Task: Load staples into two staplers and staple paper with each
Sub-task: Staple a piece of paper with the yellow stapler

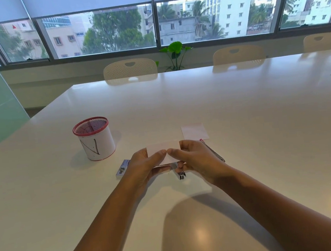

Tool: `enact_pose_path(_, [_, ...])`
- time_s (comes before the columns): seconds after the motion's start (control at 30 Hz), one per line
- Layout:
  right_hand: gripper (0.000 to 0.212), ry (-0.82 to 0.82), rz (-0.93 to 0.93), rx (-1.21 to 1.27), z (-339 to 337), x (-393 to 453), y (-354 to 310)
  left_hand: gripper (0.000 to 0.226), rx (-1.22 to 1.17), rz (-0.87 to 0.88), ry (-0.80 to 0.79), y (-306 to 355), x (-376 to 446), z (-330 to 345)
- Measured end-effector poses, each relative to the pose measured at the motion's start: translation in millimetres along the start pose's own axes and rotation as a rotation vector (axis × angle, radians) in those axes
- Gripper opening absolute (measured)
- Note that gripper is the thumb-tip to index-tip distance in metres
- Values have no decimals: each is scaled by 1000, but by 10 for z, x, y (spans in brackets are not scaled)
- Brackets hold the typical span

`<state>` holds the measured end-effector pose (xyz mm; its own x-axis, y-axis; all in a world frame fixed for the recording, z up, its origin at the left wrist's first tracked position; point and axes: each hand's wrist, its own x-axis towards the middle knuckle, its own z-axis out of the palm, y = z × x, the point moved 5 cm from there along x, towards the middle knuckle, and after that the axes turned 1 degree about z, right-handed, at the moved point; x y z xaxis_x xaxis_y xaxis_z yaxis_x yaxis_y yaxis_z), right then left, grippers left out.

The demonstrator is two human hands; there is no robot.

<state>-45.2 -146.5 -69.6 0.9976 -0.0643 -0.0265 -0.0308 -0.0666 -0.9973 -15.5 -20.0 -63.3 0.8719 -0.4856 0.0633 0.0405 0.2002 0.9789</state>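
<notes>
Paper [161, 148], a small white rectangle with its long axis running left to right, is pinched between my 2 hands just above the table [240, 107]. My left hand [144, 166] grips its left end, thumb on top and fingers curled beneath; my right hand [192, 157] grips the right end the same way, the 2 thumb tips nearly meeting at the middle. Under my right hand a small metal stapler [179, 172] lies on the glossy white table, its shiny end pointing toward me. Behind my right wrist a second slim metal stapler [214, 152] with a pink tip lies diagonally. A flat blue staple box [123, 167] sits just left of my left hand. A second square white sheet [194, 132] lies flat farther back. A round cup [94, 141] with a red mesh rim stands well to the left.
</notes>
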Motion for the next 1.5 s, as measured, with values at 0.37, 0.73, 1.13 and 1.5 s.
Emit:
enact_pose_path(0.37, [35, -20, 0, -52, 16, -21, -32, 23, 38, -9, 39, -16, 21, -50])
enact_pose_path(0.73, [22, -13, -29, -49, -21, -3, -56, 16, 24, 29, 35, 54, -15, 4])
enact_pose_path(1.13, [25, 36, -62, -186, -55, -3, -68, 16, 96, 22, 15, 54, -36, 30])
enact_pose_path(1.5, [31, 47, -77, -219, -38, -25, -89, 21, 144, 31, 37, 70, -31, 3])
